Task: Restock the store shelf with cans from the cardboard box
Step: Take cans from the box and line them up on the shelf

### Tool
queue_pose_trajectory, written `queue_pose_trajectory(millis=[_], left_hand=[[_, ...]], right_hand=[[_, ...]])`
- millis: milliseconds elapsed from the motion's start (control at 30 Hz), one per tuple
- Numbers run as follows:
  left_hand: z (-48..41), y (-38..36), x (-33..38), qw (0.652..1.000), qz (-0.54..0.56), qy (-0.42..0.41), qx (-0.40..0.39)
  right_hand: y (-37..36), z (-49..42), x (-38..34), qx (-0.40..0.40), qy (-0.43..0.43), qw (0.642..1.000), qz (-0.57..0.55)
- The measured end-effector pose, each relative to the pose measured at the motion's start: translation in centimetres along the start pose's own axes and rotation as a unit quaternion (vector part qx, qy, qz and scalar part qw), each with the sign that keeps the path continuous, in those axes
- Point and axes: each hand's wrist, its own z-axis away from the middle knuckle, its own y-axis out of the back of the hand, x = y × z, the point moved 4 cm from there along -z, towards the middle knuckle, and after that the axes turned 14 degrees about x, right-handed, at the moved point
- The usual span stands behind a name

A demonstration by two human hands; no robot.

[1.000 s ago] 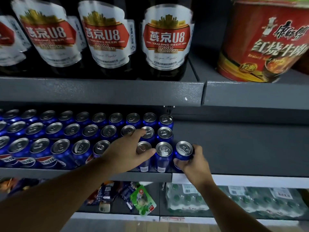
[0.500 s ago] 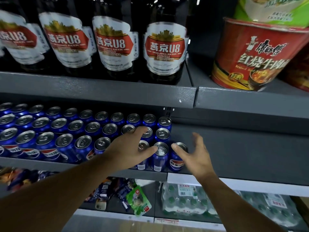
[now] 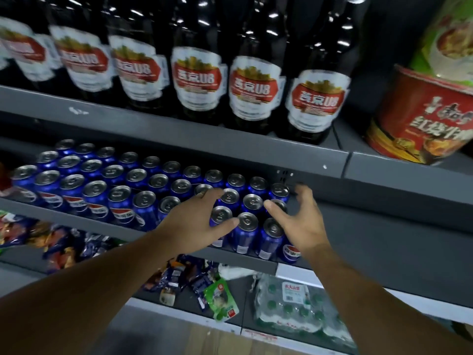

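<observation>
Several rows of blue Pepsi cans [image 3: 120,201] stand on the middle grey shelf [image 3: 84,222]. My left hand [image 3: 194,224] lies spread over the can tops at the right end of the block, thumb against a front can [image 3: 247,230]. My right hand [image 3: 300,221] hovers open, fingers apart, at the right edge of the block, just beside the last cans [image 3: 272,235] and gripping none of them. The cardboard box is out of view.
Dark beer bottles [image 3: 254,88] line the shelf above, whose front lip hangs low over the cans. A red noodle tub [image 3: 419,116] stands at the upper right. The middle shelf's right part [image 3: 384,237] is bare. Snack packets [image 3: 220,298] and bottled water packs [image 3: 289,303] lie below.
My right hand has let go of the rightmost front can, opened, and lifted slightly. The left hand stays on the can tops. The view has swung right and down.
</observation>
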Motion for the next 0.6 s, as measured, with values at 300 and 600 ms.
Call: queue_pose_trajectory(millis=[300, 600], left_hand=[[7.2, 11.9, -15.7, 0.995, 0.003, 0.064, 0.080], [19.5, 23.3, -37.4, 0.978, -0.024, 0.161, 0.131]], right_hand=[[-18.2, 8.4, -11.5, -0.097, 0.081, 0.992, 0.009], [-40.2, 23.5, -22.6, -0.191, 0.105, 0.976, -0.020]])
